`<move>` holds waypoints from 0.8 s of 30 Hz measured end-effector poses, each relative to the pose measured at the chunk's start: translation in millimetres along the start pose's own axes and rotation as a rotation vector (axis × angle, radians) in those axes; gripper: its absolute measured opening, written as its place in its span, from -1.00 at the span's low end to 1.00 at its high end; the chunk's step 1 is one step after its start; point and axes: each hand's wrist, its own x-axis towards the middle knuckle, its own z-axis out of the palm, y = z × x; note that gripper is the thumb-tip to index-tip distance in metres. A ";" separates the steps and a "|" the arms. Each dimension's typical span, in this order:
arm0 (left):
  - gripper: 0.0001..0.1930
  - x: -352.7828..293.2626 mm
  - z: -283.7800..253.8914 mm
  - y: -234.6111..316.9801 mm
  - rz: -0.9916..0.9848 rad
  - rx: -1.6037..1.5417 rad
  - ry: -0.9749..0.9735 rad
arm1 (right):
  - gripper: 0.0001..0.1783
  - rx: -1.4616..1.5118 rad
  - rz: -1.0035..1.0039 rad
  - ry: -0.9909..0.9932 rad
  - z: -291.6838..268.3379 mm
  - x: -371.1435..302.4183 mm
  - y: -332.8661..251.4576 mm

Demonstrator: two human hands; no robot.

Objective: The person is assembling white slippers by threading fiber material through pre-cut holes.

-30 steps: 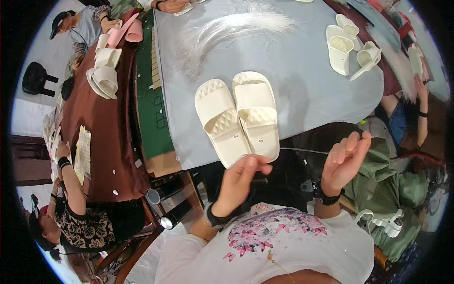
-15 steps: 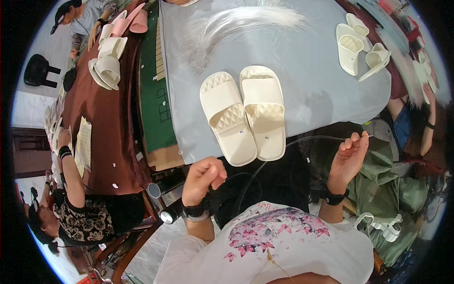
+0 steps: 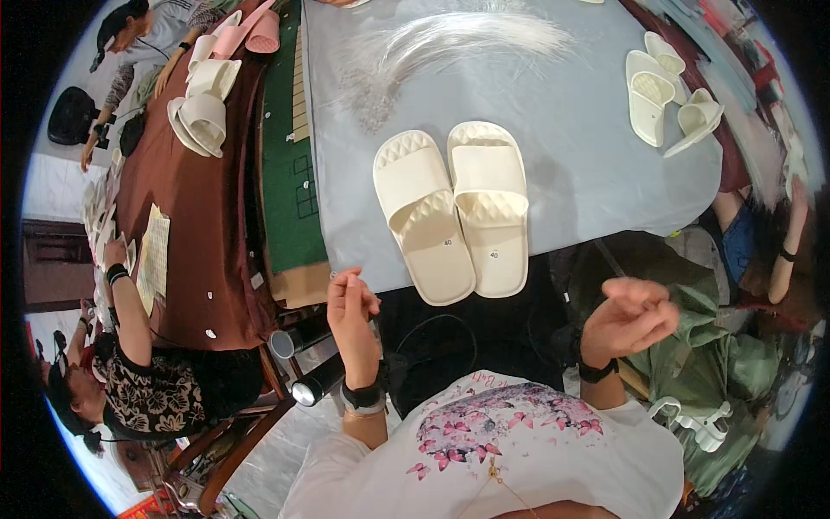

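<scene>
A pair of cream slide slippers (image 3: 440, 259) lies side by side, soles down, at the near edge of the grey-covered table, heels toward me. My left hand (image 3: 350, 322) is raised left of the heels, fingertips pressed together near the table edge; whatever they hold is too small to make out. My right hand (image 3: 628, 322) is off the table edge to the right, fingers curled inward, their contents hidden. A thin clear strand (image 3: 450, 317) loops faintly over the dark area below the slippers. Neither hand touches the slippers.
A bundle of clear strands (image 3: 467, 36) lies at the table's far side. More cream slippers (image 3: 648, 97) sit at the far right. On the left, a brown-covered table (image 3: 186, 251) holds cream and pink slippers. Other people work at left and right. Green cloth (image 3: 692, 346) hangs at right.
My left hand has turned fingers-up, its fingertips moving left. My right hand has dropped and turned inward; the strand end that showed at its fingertips is no longer plain. The slippers shift slightly in view.
</scene>
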 end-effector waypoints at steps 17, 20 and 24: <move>-0.67 -22.8 7.3 27.9 -0.513 0.408 -1.218 | -0.90 0.176 0.435 -0.355 -15.5 -31.6 -28.7; -0.51 -49.4 29.5 29.2 -0.528 0.285 -1.249 | -0.84 0.285 0.491 -0.363 -10.4 -30.4 -35.3; -0.51 -47.3 48.8 29.9 -0.431 0.150 -0.984 | -0.84 0.517 0.533 -0.645 -8.6 -21.1 -38.8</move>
